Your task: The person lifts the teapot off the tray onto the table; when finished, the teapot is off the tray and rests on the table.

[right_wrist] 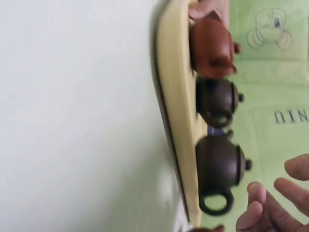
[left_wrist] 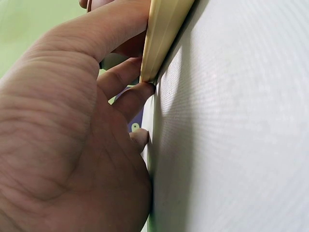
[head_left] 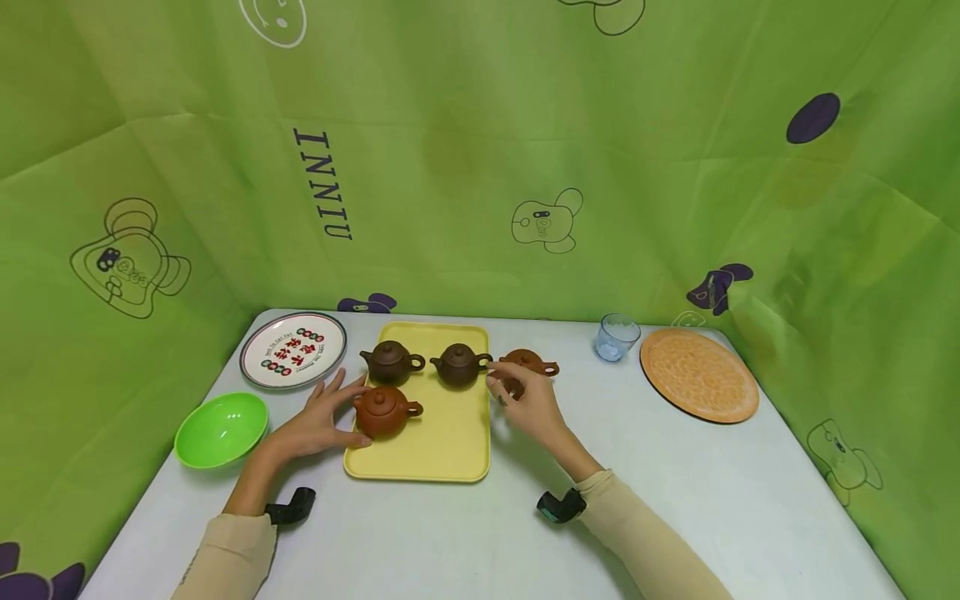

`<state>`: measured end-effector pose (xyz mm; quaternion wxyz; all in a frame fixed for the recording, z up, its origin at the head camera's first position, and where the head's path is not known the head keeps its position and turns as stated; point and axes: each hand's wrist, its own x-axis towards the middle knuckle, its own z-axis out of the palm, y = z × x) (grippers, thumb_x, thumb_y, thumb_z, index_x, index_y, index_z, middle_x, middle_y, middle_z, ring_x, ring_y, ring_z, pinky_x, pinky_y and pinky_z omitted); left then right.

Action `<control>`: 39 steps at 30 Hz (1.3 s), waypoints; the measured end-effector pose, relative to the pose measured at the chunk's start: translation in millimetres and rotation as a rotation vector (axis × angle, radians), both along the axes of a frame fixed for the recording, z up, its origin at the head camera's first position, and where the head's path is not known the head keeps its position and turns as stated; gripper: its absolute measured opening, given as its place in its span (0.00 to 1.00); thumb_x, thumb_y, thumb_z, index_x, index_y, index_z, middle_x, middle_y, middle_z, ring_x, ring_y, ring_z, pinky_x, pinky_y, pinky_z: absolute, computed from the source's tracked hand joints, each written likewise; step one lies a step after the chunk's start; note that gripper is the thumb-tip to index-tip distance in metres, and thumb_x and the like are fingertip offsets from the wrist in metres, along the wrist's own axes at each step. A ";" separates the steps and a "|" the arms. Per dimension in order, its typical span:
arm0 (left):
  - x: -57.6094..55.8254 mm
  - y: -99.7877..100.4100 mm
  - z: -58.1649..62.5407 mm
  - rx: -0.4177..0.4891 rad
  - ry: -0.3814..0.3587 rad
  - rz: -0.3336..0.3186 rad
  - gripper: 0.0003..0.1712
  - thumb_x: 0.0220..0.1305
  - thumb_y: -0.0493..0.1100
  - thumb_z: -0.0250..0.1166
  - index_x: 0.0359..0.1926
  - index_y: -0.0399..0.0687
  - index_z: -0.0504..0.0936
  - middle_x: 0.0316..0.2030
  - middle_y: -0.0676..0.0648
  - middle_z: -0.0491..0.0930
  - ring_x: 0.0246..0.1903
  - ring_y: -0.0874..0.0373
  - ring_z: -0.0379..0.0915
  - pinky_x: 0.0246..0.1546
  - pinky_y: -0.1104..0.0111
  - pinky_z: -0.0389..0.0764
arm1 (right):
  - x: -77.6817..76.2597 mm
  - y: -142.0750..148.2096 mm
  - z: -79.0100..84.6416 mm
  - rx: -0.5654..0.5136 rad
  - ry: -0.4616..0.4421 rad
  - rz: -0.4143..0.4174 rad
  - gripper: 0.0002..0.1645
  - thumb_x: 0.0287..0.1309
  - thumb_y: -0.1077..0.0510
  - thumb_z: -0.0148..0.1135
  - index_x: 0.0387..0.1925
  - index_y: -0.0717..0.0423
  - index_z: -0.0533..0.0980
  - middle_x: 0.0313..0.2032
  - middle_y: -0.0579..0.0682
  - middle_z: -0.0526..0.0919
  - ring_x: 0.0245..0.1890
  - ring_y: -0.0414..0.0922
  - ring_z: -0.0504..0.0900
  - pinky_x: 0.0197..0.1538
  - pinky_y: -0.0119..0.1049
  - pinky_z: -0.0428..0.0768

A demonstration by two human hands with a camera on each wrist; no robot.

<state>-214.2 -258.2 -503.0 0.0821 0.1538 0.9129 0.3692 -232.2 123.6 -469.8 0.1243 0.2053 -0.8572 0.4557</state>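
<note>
My left hand is at the left edge of the yellow tray, thumb and forefinger at either side of a red-brown teapot near its spout. The left wrist view shows that thumb crossing the tray rim, other fingers spread below. My right hand is beside the handle of a dark brown teapot; in the right wrist view its fingers stand apart from that pot and hold nothing. A second dark teapot sits at the tray's back left. Partly behind my right hand, an orange-brown teapot stands right of the tray.
A patterned white plate lies at the back left, with a green bowl in front of it. Toward the back right are a clear bluish glass and a round orange-tan mat. Green printed cloth walls the table.
</note>
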 end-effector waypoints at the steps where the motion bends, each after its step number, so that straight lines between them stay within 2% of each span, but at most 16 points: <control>1: 0.0 0.2 -0.1 0.002 0.003 -0.005 0.54 0.50 0.54 0.83 0.76 0.43 0.71 0.83 0.30 0.52 0.83 0.23 0.25 0.76 0.22 0.26 | 1.4 -3.1 -0.9 0.006 -0.002 0.019 0.17 0.71 0.58 0.69 0.58 0.58 0.85 0.41 0.53 0.93 0.27 0.41 0.84 0.31 0.27 0.82; 5: 0.0 0.6 -0.4 0.002 0.002 -0.006 0.54 0.51 0.54 0.83 0.76 0.44 0.70 0.83 0.31 0.53 0.83 0.23 0.25 0.76 0.22 0.26 | 7.0 -15.1 -3.8 0.030 -0.017 0.078 0.18 0.71 0.58 0.68 0.58 0.58 0.85 0.44 0.53 0.93 0.29 0.40 0.86 0.33 0.27 0.85; 13: -1.5 -0.1 0.3 -0.003 0.009 -0.013 0.54 0.51 0.54 0.83 0.76 0.43 0.71 0.82 0.31 0.54 0.83 0.24 0.25 0.76 0.23 0.25 | 12.1 -35.5 -12.8 0.096 -0.104 0.153 0.18 0.74 0.54 0.66 0.60 0.57 0.84 0.45 0.50 0.93 0.33 0.40 0.87 0.35 0.26 0.84; 19: -1.4 -0.3 0.5 -0.001 0.012 -0.014 0.54 0.50 0.54 0.83 0.76 0.43 0.71 0.83 0.31 0.54 0.83 0.25 0.26 0.77 0.24 0.25 | 12.4 -49.1 -17.5 0.092 -0.160 0.217 0.20 0.74 0.53 0.66 0.60 0.57 0.84 0.46 0.52 0.93 0.32 0.40 0.90 0.31 0.26 0.85; 25: -0.8 0.4 -1.1 0.015 0.015 -0.021 0.54 0.51 0.53 0.83 0.75 0.42 0.71 0.82 0.30 0.54 0.83 0.24 0.26 0.76 0.23 0.26 | 13.3 -62.0 -19.5 0.094 -0.219 0.241 0.20 0.73 0.51 0.67 0.60 0.54 0.84 0.45 0.49 0.94 0.24 0.33 0.86 0.25 0.26 0.81; 29: -1.0 -0.2 -1.0 0.013 0.012 -0.019 0.54 0.50 0.53 0.83 0.75 0.43 0.71 0.82 0.30 0.53 0.83 0.25 0.26 0.77 0.24 0.25 | 13.1 -69.3 -22.0 0.089 -0.234 0.256 0.19 0.73 0.52 0.67 0.61 0.52 0.84 0.38 0.49 0.94 0.21 0.33 0.85 0.23 0.26 0.79; 33: -2.4 -1.4 -2.2 0.005 0.013 -0.019 0.54 0.50 0.53 0.83 0.75 0.42 0.71 0.82 0.30 0.53 0.83 0.25 0.26 0.78 0.25 0.25 | 12.1 -75.6 -24.7 0.077 -0.248 0.267 0.18 0.73 0.52 0.66 0.61 0.51 0.84 0.36 0.49 0.94 0.21 0.35 0.86 0.22 0.25 0.77; 39: -0.9 -0.1 0.5 0.002 0.007 -0.012 0.54 0.51 0.53 0.83 0.76 0.43 0.71 0.82 0.28 0.52 0.82 0.23 0.26 0.77 0.23 0.26 | 13.4 -83.6 -23.8 0.055 -0.286 0.271 0.18 0.74 0.52 0.66 0.60 0.51 0.84 0.42 0.52 0.94 0.21 0.36 0.88 0.23 0.25 0.78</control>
